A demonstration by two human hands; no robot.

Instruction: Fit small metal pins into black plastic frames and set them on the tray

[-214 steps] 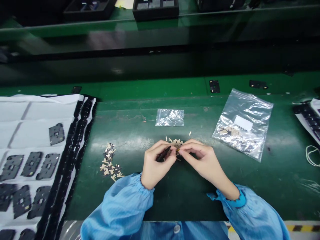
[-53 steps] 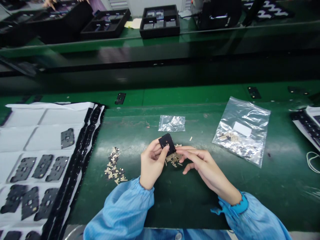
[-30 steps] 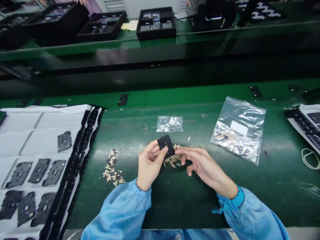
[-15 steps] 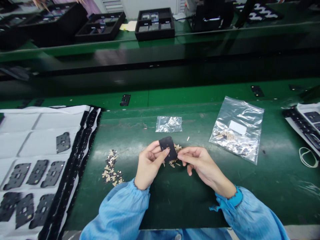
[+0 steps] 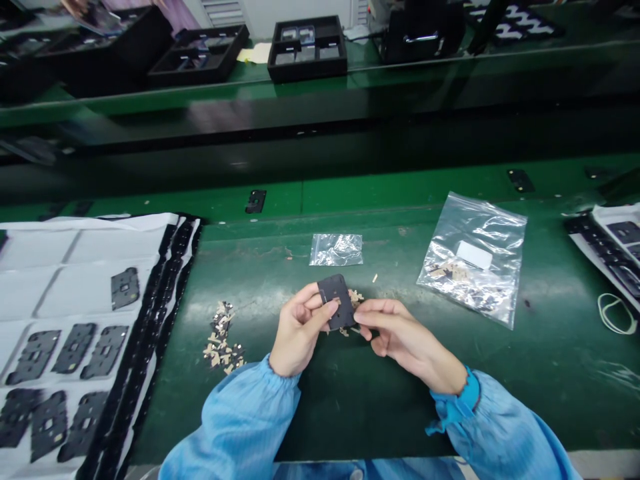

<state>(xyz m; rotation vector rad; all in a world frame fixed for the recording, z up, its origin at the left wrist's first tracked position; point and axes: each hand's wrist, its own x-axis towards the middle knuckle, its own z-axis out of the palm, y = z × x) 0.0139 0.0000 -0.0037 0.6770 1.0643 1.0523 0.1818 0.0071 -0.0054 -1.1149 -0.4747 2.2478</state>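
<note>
My left hand point(image 5: 299, 328) holds a thin black plastic plate point(image 5: 343, 313) with small cut-outs, the thumb lying across its face. My right hand point(image 5: 400, 337) is closed in a pinch at the plate's right edge. Its fingertips touch or nearly touch that edge, and anything between them is too small to make out. Beneath the plate, partly hidden, lies a pile of small beige and dark pieces point(image 5: 356, 297). Another loose pile of such pieces point(image 5: 220, 343) is to the left of my left hand.
Black plates point(image 5: 35, 357) lie on a white sectioned tray point(image 5: 30, 267) at left. A small clear bag point(image 5: 336, 250) and a larger bag of pieces point(image 5: 473, 267) lie beyond my hands. More plates sit on the green strip point(image 5: 350, 190). A rubber band point(image 5: 616, 313) is at right.
The held plate has tilted slightly, and my right fingertips have shifted a little lower along its edge. The plates on the bright green strip have moved slightly right.
</note>
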